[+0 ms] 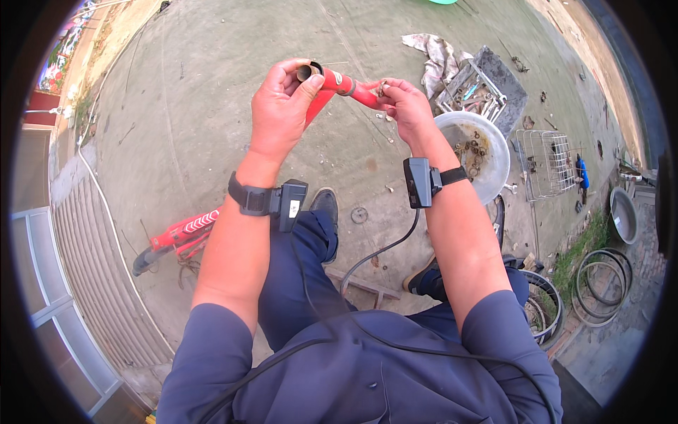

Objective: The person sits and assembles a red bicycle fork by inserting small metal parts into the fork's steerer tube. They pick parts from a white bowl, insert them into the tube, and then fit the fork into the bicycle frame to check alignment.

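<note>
1. Red tubular metal frame part [332, 83], with an open round end at left: held up in front of the person, between the two hands, above the greenish-grey ground [205, 120].
2. Left hand [277, 109]: closed around the open tube end, thumb along its near side.
3. Right hand [411, 112]: fingertips closed on a small brownish piece [382, 90] at the frame part's right end; whether they also grip the tube cannot be told.
4. Black box-shaped devices, cabled and strapped: one on the left wrist [289, 205], one on the right.
5. Round pale-grey basin [498, 164], on the ground near the right forearm: contains dark metal rings [474, 147].
6. Grey rectangular tray [512, 92], beyond the basin: assorted metal tools within; crumpled whitish cloth [436, 56] just beside.
7. Rectangular wire basket [554, 162], right of the basin; blue object [583, 173] near it.
8. Second red frame [187, 230], on the ground at left.
9. Bare wheel rims [580, 290], far right.
</note>
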`<control>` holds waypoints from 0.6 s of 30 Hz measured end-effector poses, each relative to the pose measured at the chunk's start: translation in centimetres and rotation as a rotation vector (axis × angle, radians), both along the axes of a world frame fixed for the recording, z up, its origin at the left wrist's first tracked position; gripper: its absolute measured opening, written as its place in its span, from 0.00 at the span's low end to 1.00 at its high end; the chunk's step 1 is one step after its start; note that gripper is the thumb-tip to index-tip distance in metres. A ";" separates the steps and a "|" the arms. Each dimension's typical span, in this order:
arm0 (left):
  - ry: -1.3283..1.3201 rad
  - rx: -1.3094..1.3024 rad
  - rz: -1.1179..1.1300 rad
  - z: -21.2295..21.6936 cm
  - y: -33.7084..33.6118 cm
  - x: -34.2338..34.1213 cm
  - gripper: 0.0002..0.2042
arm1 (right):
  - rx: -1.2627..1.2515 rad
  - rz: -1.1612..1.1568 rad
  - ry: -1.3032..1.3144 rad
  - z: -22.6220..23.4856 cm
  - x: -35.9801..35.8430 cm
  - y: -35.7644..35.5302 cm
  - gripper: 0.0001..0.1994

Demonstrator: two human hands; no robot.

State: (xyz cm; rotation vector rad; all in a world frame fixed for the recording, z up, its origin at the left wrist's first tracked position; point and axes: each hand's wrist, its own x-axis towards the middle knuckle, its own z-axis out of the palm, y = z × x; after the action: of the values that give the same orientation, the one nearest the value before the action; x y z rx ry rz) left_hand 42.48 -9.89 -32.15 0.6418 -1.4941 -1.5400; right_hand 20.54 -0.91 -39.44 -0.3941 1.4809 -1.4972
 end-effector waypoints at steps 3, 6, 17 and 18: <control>0.004 -0.012 -0.011 0.1 0.0 -0.1 0.15 | -0.060 0.079 0.069 0.5 -0.7 -0.6 0.06; 0.019 0.020 -0.020 0.2 0.1 0.0 0.14 | 0.032 0.211 0.128 0.7 -0.6 -1.6 0.08; -0.032 0.020 -0.027 0.2 0.0 0.2 0.20 | 0.060 0.359 0.136 1.7 -0.7 -3.4 0.09; 0.022 0.018 -0.047 0.3 0.1 0.2 0.21 | 0.065 0.354 0.136 1.6 -0.8 -3.4 0.09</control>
State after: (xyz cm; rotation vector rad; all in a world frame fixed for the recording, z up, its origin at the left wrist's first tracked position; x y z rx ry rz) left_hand 42.70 -9.77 -31.87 0.6024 -1.4902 -1.5922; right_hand 19.78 -4.31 -37.82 -0.6913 1.4703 -1.1569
